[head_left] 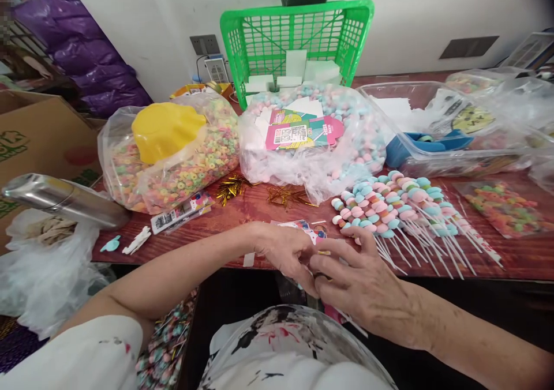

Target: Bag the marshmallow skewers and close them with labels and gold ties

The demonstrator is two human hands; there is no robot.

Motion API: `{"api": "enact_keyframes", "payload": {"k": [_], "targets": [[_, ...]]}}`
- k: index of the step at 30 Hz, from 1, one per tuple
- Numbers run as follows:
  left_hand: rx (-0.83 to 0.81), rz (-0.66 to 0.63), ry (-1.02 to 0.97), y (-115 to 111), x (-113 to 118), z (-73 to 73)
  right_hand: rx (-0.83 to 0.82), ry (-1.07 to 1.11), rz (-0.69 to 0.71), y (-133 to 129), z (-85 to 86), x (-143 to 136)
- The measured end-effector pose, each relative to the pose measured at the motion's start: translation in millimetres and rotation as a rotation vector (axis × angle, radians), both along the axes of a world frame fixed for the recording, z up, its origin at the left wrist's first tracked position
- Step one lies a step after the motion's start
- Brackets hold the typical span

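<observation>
My left hand [288, 254] and my right hand [357, 280] meet at the table's front edge, fingers bent and pinched close together. Below them show a bit of clear wrapper [288, 289], a pink patch and a white stick [355, 325]; my fingers hide most of what they hold. Colourful printed packets [298, 226] lie just beyond my hands. To the right of them, candy skewers [389, 205] of pink, blue and other soft sweets are piled, their white sticks pointing towards me. Gold twist ties [231, 189] lie behind my left hand.
Behind stand a bag of ring sweets [186, 176] with a yellow bowl-like piece [167, 130], a bag of pink-blue sweets [363, 130] and a green basket [296, 10]. A clear tub [467, 162] stands right; a steel flask [64, 199] lies left. More wrapped skewers [164, 344] are below the table.
</observation>
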State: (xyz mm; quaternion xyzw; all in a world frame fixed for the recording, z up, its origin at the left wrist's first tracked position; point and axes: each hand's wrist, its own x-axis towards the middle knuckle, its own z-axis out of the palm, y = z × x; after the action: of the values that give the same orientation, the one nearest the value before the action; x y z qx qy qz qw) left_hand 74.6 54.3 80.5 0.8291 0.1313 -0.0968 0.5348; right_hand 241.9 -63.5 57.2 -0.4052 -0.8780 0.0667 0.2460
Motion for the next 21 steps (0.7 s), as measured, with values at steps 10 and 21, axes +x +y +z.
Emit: {"api": "enact_keyframes", "payload": {"k": [10, 21], "targets": [[0.877, 0.406, -0.308, -43.5, 11.3, 3.1, 0.087, 0.355, -0.430, 64.8, 7.6, 9.8], [-0.517, 0.857, -0.722, -18.4, -2.7, -31.2, -0.033, 0.449, -0.216, 31.0, 13.5, -5.2]]}}
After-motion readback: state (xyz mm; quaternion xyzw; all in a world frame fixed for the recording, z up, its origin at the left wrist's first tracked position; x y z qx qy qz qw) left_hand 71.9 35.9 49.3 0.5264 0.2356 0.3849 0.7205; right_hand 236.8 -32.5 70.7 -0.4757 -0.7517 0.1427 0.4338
